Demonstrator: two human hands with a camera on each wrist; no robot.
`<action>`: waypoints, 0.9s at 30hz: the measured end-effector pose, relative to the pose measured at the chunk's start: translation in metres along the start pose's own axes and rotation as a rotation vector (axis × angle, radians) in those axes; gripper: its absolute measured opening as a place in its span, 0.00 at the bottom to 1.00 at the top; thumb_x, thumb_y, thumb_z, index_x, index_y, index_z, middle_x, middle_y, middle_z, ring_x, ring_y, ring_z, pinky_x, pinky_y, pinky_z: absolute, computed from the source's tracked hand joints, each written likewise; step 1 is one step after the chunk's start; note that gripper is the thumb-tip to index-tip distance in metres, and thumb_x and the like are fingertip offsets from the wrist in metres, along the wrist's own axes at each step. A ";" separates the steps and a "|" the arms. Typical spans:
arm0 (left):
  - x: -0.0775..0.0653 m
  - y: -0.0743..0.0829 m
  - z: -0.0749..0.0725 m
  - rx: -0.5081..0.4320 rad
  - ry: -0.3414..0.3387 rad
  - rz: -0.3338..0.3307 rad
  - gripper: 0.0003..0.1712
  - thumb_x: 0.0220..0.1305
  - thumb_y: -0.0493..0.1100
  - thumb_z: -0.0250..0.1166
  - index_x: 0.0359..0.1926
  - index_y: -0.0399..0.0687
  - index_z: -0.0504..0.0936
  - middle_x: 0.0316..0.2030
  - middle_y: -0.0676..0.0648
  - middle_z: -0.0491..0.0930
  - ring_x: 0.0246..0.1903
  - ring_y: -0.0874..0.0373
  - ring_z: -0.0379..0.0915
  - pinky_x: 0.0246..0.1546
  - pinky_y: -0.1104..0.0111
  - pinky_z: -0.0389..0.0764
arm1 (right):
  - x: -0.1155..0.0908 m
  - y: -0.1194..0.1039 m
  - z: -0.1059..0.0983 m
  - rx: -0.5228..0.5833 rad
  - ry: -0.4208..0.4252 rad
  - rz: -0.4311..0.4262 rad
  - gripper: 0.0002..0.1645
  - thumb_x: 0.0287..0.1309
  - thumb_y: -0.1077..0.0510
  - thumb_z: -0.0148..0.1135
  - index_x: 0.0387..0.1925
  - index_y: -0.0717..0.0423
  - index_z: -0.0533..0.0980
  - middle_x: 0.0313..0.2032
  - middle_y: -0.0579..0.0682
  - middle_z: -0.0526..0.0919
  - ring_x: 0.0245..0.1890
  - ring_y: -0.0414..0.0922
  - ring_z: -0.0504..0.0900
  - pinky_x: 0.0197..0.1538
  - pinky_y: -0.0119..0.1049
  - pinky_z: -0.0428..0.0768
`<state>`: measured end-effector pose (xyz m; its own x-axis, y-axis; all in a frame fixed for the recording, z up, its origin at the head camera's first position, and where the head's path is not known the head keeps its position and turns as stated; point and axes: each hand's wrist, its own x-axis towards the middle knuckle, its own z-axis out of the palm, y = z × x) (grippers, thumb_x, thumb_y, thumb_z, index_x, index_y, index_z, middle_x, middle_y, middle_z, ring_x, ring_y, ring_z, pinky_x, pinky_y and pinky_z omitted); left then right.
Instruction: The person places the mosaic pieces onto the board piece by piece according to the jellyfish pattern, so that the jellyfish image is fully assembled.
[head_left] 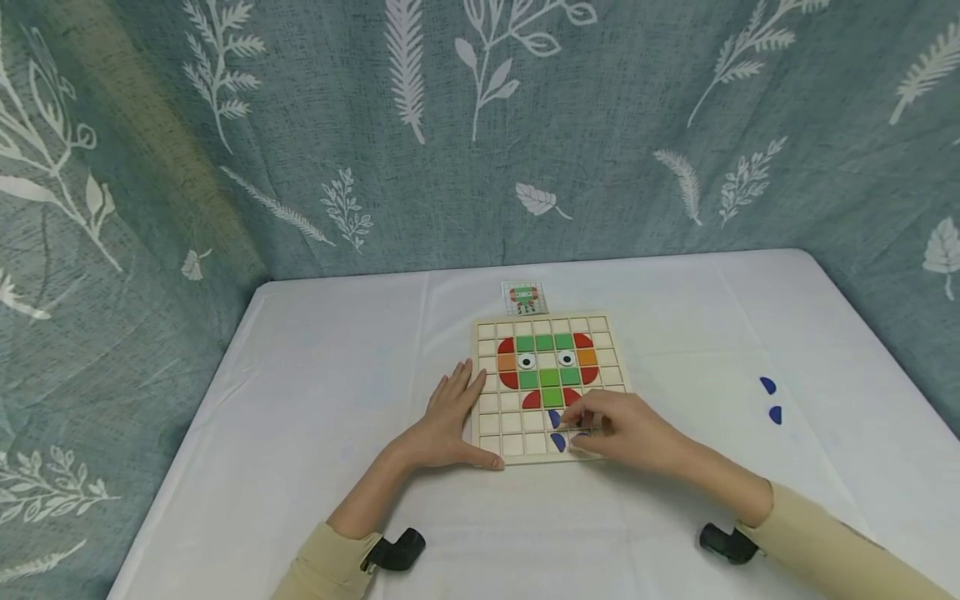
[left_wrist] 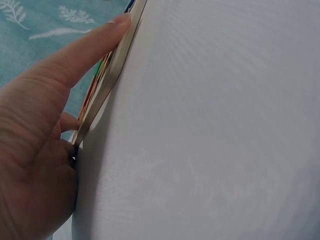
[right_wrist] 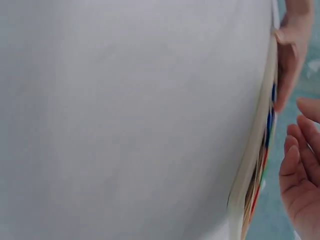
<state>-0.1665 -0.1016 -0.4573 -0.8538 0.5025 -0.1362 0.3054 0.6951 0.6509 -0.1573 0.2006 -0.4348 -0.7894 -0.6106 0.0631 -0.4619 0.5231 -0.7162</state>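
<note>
A square wooden grid board (head_left: pixel 492 446) lies on the table with colored tiles forming a figure. Green, red and orange tiles surround two eye tiles, with several blue half-round pieces (head_left: pixel 558 442) below. My left hand (head_left: pixel 442 425) rests spread against the board's left side, thumb along its front edge (left_wrist: pixel 117 65) and fingers straight. Over the lower right squares reaches my right hand (head_left: pixel 622 425), its index finger and thumb apart beside the blue pieces. Its fingers (right_wrist: pixel 302 165) bend loosely in the right wrist view, with no piece visible between them; they partly hide the lower right tiles.
A small picture card (head_left: pixel 524 297) of a similar figure lies just behind the board. Two loose blue half-round pieces, one nearer the back (head_left: pixel 767 385) and one nearer the front (head_left: pixel 776 415), lie to the right on the white cloth (head_left: pixel 337 375). A patterned curtain (head_left: pixel 450 200) hangs behind the table.
</note>
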 end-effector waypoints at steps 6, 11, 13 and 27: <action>0.000 0.002 -0.001 -0.009 0.000 -0.007 0.75 0.40 0.62 0.79 0.77 0.41 0.40 0.76 0.39 0.29 0.74 0.50 0.20 0.72 0.54 0.28 | -0.023 0.017 -0.024 -0.013 0.171 0.054 0.12 0.58 0.61 0.68 0.45 0.51 0.82 0.40 0.40 0.83 0.37 0.38 0.77 0.39 0.31 0.80; 0.000 0.002 -0.001 -0.006 0.000 -0.005 0.75 0.40 0.62 0.79 0.77 0.41 0.40 0.76 0.38 0.29 0.74 0.49 0.20 0.72 0.54 0.29 | -0.048 0.036 -0.048 -0.133 0.323 0.083 0.13 0.57 0.65 0.68 0.45 0.54 0.82 0.43 0.46 0.84 0.40 0.40 0.79 0.40 0.29 0.81; 0.000 0.002 0.000 -0.006 -0.001 -0.004 0.75 0.40 0.63 0.79 0.77 0.41 0.41 0.76 0.38 0.29 0.74 0.49 0.20 0.72 0.53 0.29 | -0.059 0.045 -0.059 -0.183 0.379 0.105 0.14 0.57 0.66 0.68 0.46 0.55 0.82 0.43 0.48 0.85 0.40 0.39 0.79 0.39 0.26 0.80; 0.000 0.003 -0.001 -0.016 -0.002 -0.008 0.75 0.40 0.62 0.79 0.77 0.40 0.41 0.76 0.38 0.30 0.74 0.49 0.20 0.72 0.53 0.29 | -0.113 0.101 -0.111 -0.320 0.424 0.433 0.18 0.59 0.63 0.64 0.49 0.70 0.77 0.46 0.71 0.76 0.41 0.65 0.78 0.37 0.57 0.80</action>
<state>-0.1656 -0.1002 -0.4552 -0.8553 0.4979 -0.1432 0.2914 0.6909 0.6617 -0.1594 0.3882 -0.4372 -0.9898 -0.0555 0.1311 -0.1146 0.8573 -0.5018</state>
